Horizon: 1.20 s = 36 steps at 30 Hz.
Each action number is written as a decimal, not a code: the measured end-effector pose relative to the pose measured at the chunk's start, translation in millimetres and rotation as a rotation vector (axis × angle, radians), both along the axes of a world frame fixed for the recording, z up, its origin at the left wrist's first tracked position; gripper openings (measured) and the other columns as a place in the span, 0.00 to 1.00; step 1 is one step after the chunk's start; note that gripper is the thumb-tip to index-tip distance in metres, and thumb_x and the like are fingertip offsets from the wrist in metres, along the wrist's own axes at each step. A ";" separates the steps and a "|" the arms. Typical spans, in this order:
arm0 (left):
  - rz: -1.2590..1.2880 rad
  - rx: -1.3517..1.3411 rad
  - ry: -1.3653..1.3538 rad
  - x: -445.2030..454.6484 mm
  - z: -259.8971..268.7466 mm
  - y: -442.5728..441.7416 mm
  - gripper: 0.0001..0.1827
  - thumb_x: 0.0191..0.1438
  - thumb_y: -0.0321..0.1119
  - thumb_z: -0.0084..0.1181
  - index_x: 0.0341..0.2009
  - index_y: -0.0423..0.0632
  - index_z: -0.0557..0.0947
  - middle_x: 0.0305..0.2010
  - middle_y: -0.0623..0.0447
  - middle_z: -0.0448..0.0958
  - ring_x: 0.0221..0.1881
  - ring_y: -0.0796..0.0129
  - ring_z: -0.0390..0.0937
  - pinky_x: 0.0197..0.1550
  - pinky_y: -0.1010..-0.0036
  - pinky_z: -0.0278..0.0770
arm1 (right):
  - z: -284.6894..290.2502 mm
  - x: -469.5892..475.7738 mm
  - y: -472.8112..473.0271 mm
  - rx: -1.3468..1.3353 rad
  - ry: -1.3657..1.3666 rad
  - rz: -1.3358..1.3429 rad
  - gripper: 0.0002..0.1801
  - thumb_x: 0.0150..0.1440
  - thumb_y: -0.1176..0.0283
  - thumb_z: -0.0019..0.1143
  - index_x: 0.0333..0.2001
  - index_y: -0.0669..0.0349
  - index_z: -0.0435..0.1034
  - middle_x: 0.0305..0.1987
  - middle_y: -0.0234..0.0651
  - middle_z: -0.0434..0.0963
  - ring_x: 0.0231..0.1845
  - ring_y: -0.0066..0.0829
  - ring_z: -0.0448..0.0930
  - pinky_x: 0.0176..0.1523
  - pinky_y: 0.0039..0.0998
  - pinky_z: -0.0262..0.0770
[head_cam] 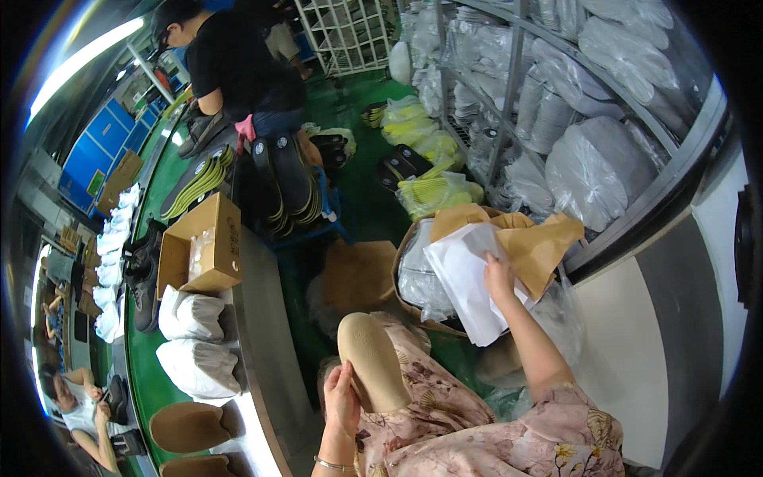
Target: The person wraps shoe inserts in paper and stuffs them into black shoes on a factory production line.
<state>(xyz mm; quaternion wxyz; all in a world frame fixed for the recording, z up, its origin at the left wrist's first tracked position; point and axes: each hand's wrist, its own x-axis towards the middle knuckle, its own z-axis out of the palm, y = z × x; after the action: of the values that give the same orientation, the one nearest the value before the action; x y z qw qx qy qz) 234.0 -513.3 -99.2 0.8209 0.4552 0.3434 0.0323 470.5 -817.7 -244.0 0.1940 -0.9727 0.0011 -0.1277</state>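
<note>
My left hand grips the edge of a beige moulded shoe part, probably a footbed, above my lap. Its rounded end points away from me, and its surface looks slightly textured. To the right, my right hand has its fingers closed on the edge of white paper sheets. The sheets lie partly over an open cardboard carton. Crumpled brown paper sticks up behind them. Inside the carton, clear plastic covers grey contents.
On the left bench are white-wrapped bundles, brown moulded parts and a small cardboard box. Dark insoles are stacked ahead, near a standing person. A metal rack with plastic-bagged goods stands right. Yellow-green bagged pieces lie on the floor.
</note>
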 end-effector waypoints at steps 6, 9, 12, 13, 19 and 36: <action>-0.021 0.001 0.028 11.6 -13.6 -7.0 0.10 0.58 0.37 0.50 0.34 0.44 0.75 0.31 0.58 0.73 0.34 0.77 0.69 0.39 0.79 0.68 | 42.7 -48.1 41.9 -0.065 -0.120 0.272 0.03 0.47 0.75 0.48 0.28 0.59 0.67 0.24 0.37 0.74 0.29 0.37 0.77 0.29 0.38 0.72; -0.045 0.028 0.014 12.0 -11.1 -8.3 0.11 0.57 0.38 0.51 0.34 0.43 0.75 0.31 0.58 0.73 0.32 0.77 0.69 0.37 0.80 0.68 | 37.8 -44.0 41.5 -0.111 -0.270 0.321 0.02 0.45 0.75 0.48 0.23 0.58 0.63 0.21 0.35 0.72 0.26 0.35 0.75 0.26 0.36 0.71; -0.042 0.047 0.002 5.2 -12.4 -5.3 0.11 0.57 0.38 0.51 0.34 0.42 0.74 0.31 0.57 0.73 0.32 0.77 0.69 0.37 0.81 0.68 | 33.8 -31.8 38.1 -0.188 -0.299 0.359 0.03 0.46 0.73 0.48 0.24 0.58 0.64 0.19 0.35 0.72 0.24 0.35 0.76 0.26 0.37 0.71; -0.042 0.045 0.000 5.0 -13.3 -4.8 0.11 0.57 0.38 0.51 0.34 0.42 0.74 0.31 0.57 0.73 0.32 0.77 0.69 0.37 0.81 0.68 | 38.1 -25.1 39.8 -0.207 -0.284 0.350 0.03 0.48 0.72 0.48 0.25 0.58 0.64 0.19 0.35 0.72 0.24 0.35 0.76 0.25 0.37 0.71; -0.069 0.040 0.021 15.0 -19.7 -11.9 0.10 0.57 0.36 0.50 0.34 0.43 0.74 0.33 0.57 0.74 0.36 0.75 0.71 0.42 0.78 0.68 | 46.4 -17.2 58.7 -0.174 0.172 0.254 0.09 0.55 0.66 0.45 0.31 0.61 0.64 0.21 0.40 0.74 0.27 0.43 0.77 0.27 0.43 0.71; -0.290 0.447 -0.029 75.4 -41.3 -46.7 0.19 0.54 0.24 0.50 0.52 0.44 0.68 0.29 0.58 0.70 0.29 0.78 0.65 0.33 0.81 0.66 | 15.2 -19.7 41.5 0.401 0.109 0.274 0.05 0.49 0.73 0.55 0.29 0.62 0.70 0.31 0.40 0.74 0.27 0.38 0.74 0.32 0.36 0.71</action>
<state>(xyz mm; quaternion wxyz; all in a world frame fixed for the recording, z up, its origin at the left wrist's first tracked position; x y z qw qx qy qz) 309.4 -560.1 -140.5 0.7008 0.6693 0.2468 -0.0040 450.8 -776.2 -228.7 0.3981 -0.9113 -0.0950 -0.0446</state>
